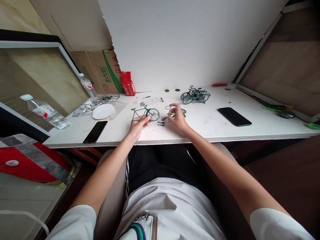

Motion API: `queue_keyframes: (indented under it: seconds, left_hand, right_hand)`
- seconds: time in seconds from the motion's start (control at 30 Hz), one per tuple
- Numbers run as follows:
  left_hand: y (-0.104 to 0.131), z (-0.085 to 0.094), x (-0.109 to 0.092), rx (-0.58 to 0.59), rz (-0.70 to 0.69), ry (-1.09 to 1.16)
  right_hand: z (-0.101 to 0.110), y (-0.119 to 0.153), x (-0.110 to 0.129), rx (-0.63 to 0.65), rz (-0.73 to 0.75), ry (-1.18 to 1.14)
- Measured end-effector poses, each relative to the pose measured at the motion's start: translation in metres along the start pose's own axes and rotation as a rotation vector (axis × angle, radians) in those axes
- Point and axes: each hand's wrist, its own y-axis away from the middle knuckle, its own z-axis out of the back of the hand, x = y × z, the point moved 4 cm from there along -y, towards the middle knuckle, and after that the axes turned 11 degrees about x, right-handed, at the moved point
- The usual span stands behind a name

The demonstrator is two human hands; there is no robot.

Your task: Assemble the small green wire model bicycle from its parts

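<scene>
phones point(235, 116) 2 | bottles point(48, 112) 2 | plate point(103, 111) 1 | cardboard box point(98, 71) 1 | small red box point(128, 85) 1 | model bikes point(154, 114) 1 near, far cluster point(196, 96) unclear

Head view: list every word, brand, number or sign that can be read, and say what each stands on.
"北大荒", in green on the cardboard box; the last character is less clear.
"花生油", in red on the same box, near its right edge.
"K", on the shirt; the letters after it are unclear.
Too small or blurred to read: the print on the small red box, both bottle labels and the red bag's round mark.

Soft, uneven daylight, faint shadows on the tabletop point(200, 131), stretched edges, dim lower corners.
</scene>
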Motion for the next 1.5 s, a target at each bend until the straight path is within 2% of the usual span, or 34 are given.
queue_keyframes:
  seconds: [0.2,0.37,0.8,1.0,1.5]
  left_hand:
    - [-0.001,0.000,0.002,0.003,0.005,0.016]
    - [-0.003,0.001,0.003,0.012,0.007,0.003]
    - [-0.002,0.002,0.003,0.003,0.008,0.001]
    - [-0.002,0.002,0.003,0.012,0.008,-0.015]
    - [-0.002,0.002,0.003,0.001,0.008,-0.030]
  right_hand:
    - [-0.019,0.008,0.018,0.284,0.216,0.403]
    - [-0.033,0.015,0.024,0.412,0.274,0.527]
    - [-0.029,0.016,0.023,0.348,0.208,0.560]
    - [-0.027,0.016,0.021,0.267,0.150,0.634]
    - [-0.029,0.015,0.019,0.302,0.164,0.588]
